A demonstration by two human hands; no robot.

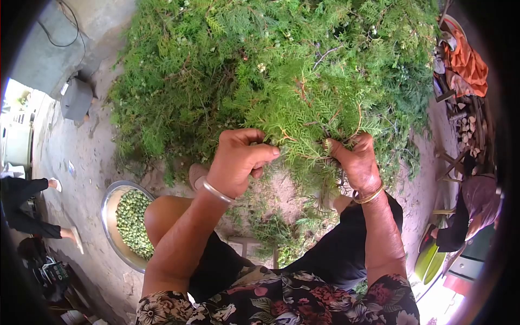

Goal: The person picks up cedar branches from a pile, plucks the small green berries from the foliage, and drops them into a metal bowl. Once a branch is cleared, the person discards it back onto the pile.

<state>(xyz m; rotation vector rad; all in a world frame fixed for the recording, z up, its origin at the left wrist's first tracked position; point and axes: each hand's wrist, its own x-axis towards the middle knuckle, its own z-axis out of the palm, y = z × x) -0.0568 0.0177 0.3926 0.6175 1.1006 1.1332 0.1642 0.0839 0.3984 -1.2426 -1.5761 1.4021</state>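
Note:
My right hand grips a leafy evergreen branch by its stems, with the fingers wrapped round them. The green sprays fan out up and to the left, in front of the big heap. My left hand is closed in a pinch at the left edge of this branch. Whatever lies between its thumb and forefinger is too small to make out. A metal basin of small green cones stands on the floor beside my left knee.
A large heap of cut evergreen branches fills the floor ahead. Another person's legs show at the left. A second person is at the right, near stacked firewood and an orange cloth. A grey box stands at upper left.

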